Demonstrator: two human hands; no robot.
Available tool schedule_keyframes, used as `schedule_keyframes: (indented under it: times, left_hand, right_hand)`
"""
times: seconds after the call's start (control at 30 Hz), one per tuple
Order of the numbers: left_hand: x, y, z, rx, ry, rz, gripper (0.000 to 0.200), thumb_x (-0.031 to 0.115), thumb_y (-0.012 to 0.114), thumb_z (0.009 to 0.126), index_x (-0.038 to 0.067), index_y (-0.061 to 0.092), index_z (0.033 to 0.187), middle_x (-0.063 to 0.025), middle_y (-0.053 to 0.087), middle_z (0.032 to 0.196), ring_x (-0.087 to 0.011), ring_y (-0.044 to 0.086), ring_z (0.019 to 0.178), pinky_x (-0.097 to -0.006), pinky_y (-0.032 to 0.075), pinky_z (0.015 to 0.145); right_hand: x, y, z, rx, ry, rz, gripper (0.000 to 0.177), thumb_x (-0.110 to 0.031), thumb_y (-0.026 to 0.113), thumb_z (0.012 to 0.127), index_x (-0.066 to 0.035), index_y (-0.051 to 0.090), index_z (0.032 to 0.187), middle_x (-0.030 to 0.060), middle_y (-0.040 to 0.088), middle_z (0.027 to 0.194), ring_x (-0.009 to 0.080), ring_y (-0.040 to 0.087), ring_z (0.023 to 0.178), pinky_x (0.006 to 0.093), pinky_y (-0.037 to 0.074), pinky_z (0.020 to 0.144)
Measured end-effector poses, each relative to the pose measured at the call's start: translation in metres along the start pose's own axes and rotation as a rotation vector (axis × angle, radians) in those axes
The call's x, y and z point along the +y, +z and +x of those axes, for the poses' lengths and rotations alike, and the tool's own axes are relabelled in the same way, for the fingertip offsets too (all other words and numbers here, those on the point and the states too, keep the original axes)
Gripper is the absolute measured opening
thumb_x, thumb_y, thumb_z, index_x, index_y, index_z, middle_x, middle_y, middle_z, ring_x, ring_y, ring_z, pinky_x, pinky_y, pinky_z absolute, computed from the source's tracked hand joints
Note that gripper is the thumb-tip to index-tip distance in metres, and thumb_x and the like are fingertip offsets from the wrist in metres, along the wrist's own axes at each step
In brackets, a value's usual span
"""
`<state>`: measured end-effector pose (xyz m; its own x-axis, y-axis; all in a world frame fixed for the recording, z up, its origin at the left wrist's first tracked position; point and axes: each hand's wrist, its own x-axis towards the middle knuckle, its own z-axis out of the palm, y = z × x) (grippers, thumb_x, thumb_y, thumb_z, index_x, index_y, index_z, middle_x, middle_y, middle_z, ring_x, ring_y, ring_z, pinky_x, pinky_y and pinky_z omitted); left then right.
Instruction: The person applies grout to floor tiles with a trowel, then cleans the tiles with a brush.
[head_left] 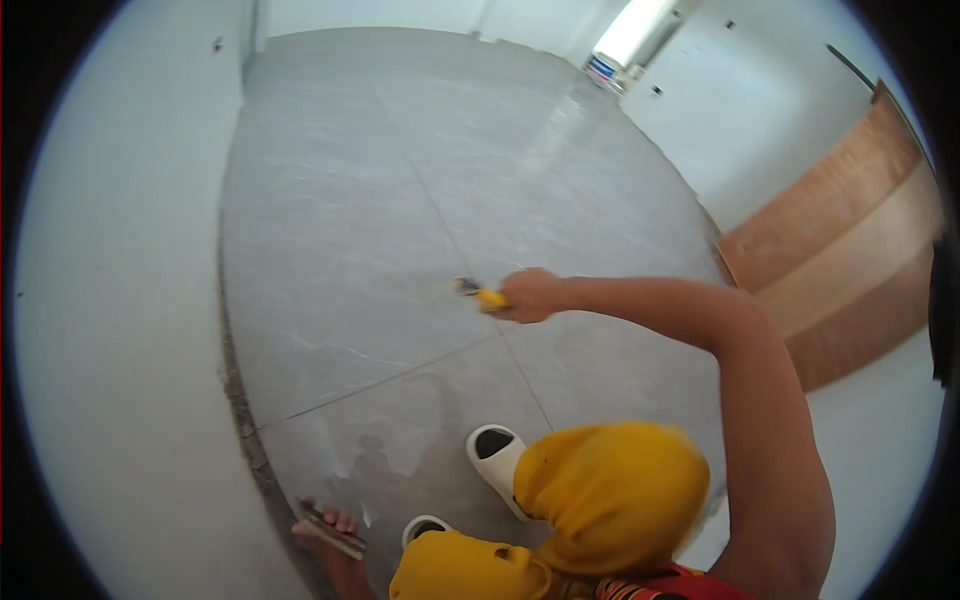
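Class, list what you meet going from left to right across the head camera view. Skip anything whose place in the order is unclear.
White wall → left hand gripping a flat tool → yellow-handled tool → right hand holding it → brown wooden boards.

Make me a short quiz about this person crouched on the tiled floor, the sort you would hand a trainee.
1. Multiple choice: the right hand holds a tool with a handle that is A) red, B) yellow, C) green.
2. True or false: the person is barefoot.
3. Fill in: the left hand grips a flat tool where the tiled floor meets the ____.

Key: 1 B. 2 False: white slippers are worn. 3 wall.
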<state>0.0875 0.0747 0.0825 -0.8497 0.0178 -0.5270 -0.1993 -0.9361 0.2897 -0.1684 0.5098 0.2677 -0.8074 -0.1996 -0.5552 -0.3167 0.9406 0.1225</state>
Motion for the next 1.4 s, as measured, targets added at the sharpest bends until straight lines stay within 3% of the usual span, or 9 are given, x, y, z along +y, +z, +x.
schedule_keyframes:
  times: [0.4,0.47,0.53,0.73,1.0,1.1,1.17,1.3,1.4]
  left_hand:
    - [0.046,0.075,0.036,0.224,0.029,0.335,0.051,0.050,0.038,0.099,0.008,0.047,0.124,-0.0015,0.053,0.076,-0.0131,0.049,0.055,-0.0282,0.042,0.050]
    - [0.054,0.076,0.028,0.208,-0.010,0.246,0.062,0.056,0.038,0.096,0.006,0.043,0.133,-0.0033,0.056,0.081,-0.0142,0.052,0.060,-0.0292,0.044,0.055]
    - [0.054,0.081,0.016,0.208,-0.054,0.202,0.070,0.060,0.038,0.095,0.005,0.039,0.139,-0.0052,0.056,0.087,-0.0149,0.054,0.067,-0.0300,0.046,0.059]
    - [0.064,0.076,0.036,0.091,0.036,0.398,0.071,0.059,0.045,0.093,0.006,0.038,0.140,-0.0041,0.052,0.093,-0.0143,0.049,0.076,-0.0287,0.045,0.065]
    - [0.041,0.096,0.039,0.544,0.026,0.903,0.034,0.035,0.052,0.097,0.005,0.054,0.115,-0.0040,0.058,0.097,-0.0148,0.059,0.085,-0.0302,0.051,0.078]
    - [0.012,0.042,0.045,0.679,0.105,0.712,0.037,0.037,0.050,0.098,0.005,0.055,0.116,-0.0026,0.059,0.100,-0.0121,0.057,0.088,-0.0321,0.049,0.083]
    - [-0.008,0.028,0.047,0.596,0.135,0.588,0.037,0.037,0.048,0.099,0.006,0.056,0.116,-0.0030,0.059,0.101,-0.0125,0.057,0.091,-0.0321,0.047,0.086]
    - [-0.017,0.038,0.053,0.555,-0.002,0.591,0.044,0.038,0.047,0.099,0.000,0.055,0.120,-0.0053,0.060,0.104,-0.0133,0.058,0.095,-0.0299,0.048,0.084]
    - [-0.007,0.026,0.046,0.622,0.058,0.654,0.044,0.036,0.046,0.100,0.002,0.054,0.126,-0.0065,0.061,0.107,-0.0139,0.057,0.097,-0.0294,0.046,0.086]
  right_hand:
    - [0.082,0.190,0.152,0.621,0.288,0.353,0.044,-0.042,0.064,0.081,0.002,0.062,0.080,0.0180,0.064,0.074,0.0348,0.063,0.067,0.0459,0.048,0.059]
    - [-0.040,0.158,0.165,0.600,0.662,0.593,0.032,-0.031,0.064,0.082,-0.001,0.061,0.090,0.0164,0.063,0.088,0.0308,0.061,0.078,0.0434,0.048,0.063]
    - [-0.148,0.197,0.192,0.979,0.337,0.366,0.032,-0.023,0.063,0.081,0.001,0.059,0.102,0.0181,0.060,0.099,0.0305,0.059,0.085,0.0414,0.048,0.065]
    - [-0.390,0.107,0.170,0.349,-0.554,0.861,0.035,-0.014,0.059,0.080,0.002,0.056,0.110,0.0206,0.059,0.101,0.0365,0.058,0.092,0.0463,0.048,0.078]
    - [-0.106,0.128,0.254,0.090,-0.188,0.970,0.040,-0.046,0.064,0.083,-0.008,0.068,0.095,0.0085,0.069,0.077,0.0220,0.067,0.068,0.0384,0.052,0.059]
    - [-0.070,0.144,0.238,0.742,0.109,0.237,0.047,-0.033,0.071,0.082,0.000,0.057,0.113,0.0165,0.065,0.103,0.0255,0.063,0.093,0.0369,0.051,0.076]
    - [-0.117,0.146,0.220,0.650,-0.138,0.903,0.048,-0.027,0.071,0.083,0.000,0.052,0.118,0.0138,0.060,0.108,0.0240,0.059,0.099,0.0350,0.049,0.082]
    - [-0.243,0.140,0.136,-0.584,-0.522,1.575,0.040,-0.026,0.062,0.091,-0.005,0.048,0.121,0.0076,0.060,0.102,0.0168,0.060,0.085,0.0360,0.053,0.080]
    - [-0.283,0.128,0.124,-0.429,-0.570,1.286,0.028,-0.025,0.068,0.085,-0.003,0.060,0.100,0.0088,0.060,0.082,0.0178,0.058,0.065,0.0356,0.050,0.061]
